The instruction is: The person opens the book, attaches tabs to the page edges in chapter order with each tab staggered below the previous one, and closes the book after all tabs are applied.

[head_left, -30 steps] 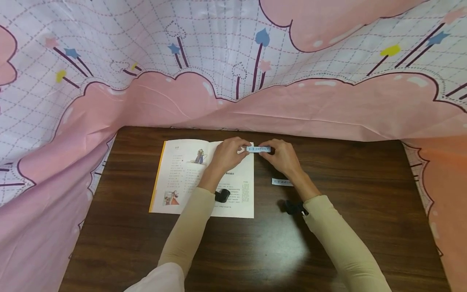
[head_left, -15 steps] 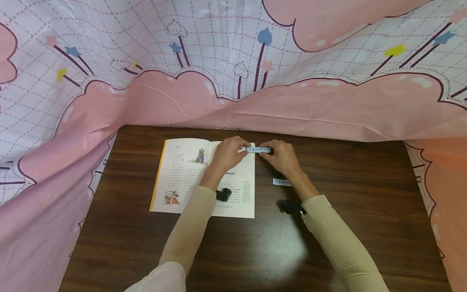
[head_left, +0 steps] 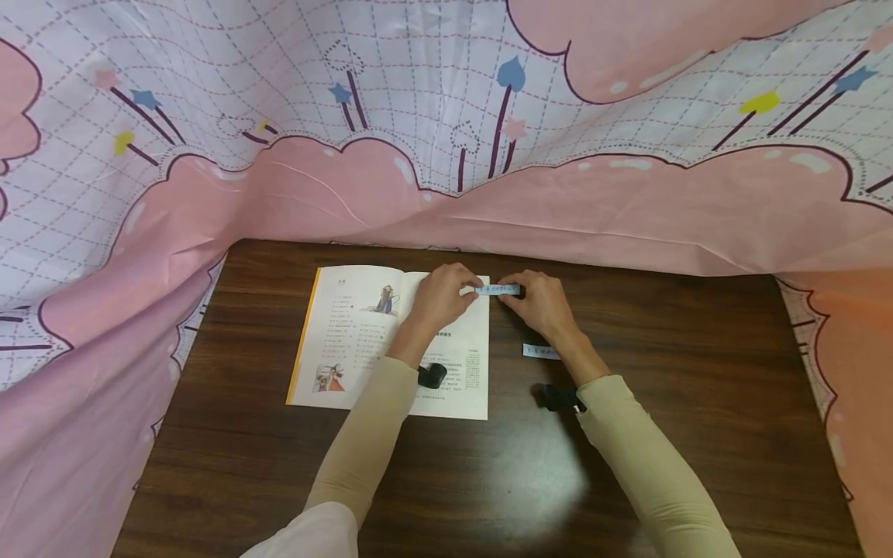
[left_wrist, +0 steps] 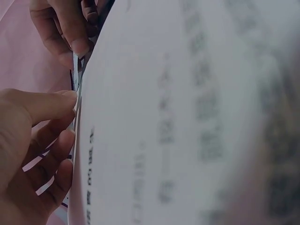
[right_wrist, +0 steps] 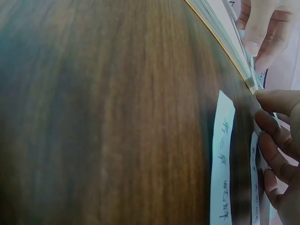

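Observation:
A light blue paper strip (head_left: 498, 290) with handwriting is stretched between my hands at the upper right edge of an open book (head_left: 474, 333). My left hand (head_left: 441, 296) lies over the right page and pinches the strip's left end. Off the page to the right, my right hand (head_left: 543, 301) pinches the other end between thumb and fingers. Seen from the left wrist, the left thumb (left_wrist: 56, 104) presses at the page's edge, the right fingers close by. Whether the strip is stuck to the page I cannot tell.
Below the right hand, another handwritten paper strip (head_left: 540, 351) lies on the dark wooden table (head_left: 670, 349), partly hidden by the wrist. In the right wrist view that loose strip (right_wrist: 222, 159) lies near a further narrow strip (right_wrist: 255, 180). A patterned pink curtain (head_left: 558, 209) hangs behind the table.
Both hands keep their places at the page's upper right edge, holding the strip. Only slight finger shifts show, and the head view has moved a little.

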The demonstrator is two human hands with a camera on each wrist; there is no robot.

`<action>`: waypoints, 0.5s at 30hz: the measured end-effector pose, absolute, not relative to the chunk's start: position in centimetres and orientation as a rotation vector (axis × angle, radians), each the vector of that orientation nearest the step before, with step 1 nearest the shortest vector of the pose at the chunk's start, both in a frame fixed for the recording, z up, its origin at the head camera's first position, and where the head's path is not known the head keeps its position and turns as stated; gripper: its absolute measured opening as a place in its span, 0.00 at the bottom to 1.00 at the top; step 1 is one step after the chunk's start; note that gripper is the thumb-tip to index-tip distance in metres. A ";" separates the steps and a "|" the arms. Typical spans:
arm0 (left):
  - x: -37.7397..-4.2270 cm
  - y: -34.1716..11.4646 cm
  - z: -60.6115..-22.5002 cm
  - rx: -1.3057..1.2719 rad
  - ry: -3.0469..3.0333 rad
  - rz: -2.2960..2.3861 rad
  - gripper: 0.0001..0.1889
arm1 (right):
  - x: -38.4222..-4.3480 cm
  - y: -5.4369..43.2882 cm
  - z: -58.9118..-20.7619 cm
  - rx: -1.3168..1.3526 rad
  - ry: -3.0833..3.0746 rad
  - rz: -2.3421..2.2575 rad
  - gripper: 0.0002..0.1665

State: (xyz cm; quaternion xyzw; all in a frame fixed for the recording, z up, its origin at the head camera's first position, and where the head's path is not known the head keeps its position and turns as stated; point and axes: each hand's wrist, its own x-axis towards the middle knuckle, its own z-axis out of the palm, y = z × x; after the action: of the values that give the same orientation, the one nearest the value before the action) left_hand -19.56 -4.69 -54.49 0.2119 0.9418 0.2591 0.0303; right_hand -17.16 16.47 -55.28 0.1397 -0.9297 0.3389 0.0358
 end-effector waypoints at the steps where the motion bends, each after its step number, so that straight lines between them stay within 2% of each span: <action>1: -19.5 -4.7 -54.5 0.653 2.902 0.801 0.08 | -17.2 16.5 -55.3 0.424 -2.861 1.040 0.15; 15: -19.8 -4.4 -54.9 0.575 2.896 0.843 0.07 | -17.3 16.6 -55.6 0.419 -2.858 1.073 0.15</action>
State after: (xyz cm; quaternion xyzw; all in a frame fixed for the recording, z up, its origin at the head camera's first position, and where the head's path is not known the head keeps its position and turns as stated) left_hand -19.79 -4.36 -54.87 0.1870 0.9426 0.2743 0.0357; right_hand -17.28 16.61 -55.56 0.1359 -0.9271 0.3479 0.0301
